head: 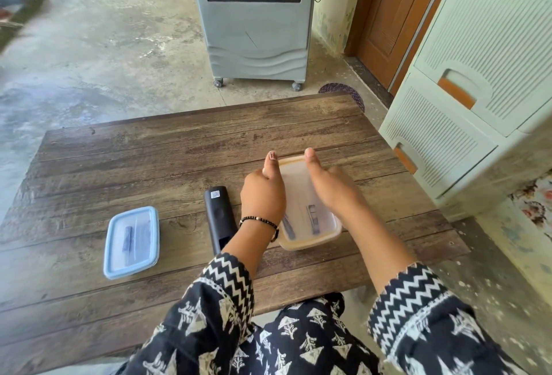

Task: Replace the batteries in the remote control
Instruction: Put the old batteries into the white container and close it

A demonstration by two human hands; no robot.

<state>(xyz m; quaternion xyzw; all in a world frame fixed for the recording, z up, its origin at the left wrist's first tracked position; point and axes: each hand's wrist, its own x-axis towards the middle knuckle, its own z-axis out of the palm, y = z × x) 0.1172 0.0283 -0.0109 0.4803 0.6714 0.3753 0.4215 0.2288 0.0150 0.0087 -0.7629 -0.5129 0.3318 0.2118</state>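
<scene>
Head: wooden table (149, 150), concrete floor (119, 46)

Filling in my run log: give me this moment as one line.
stage: opening battery box | left hand: on orange-rimmed box, left side | right hand: on its right side | remote: face down, on table | blue-lidded box: closed

Black remote (217, 219) flat on table, batts (313, 219) in lidded orange-rim box (309, 238) beside it.
</scene>
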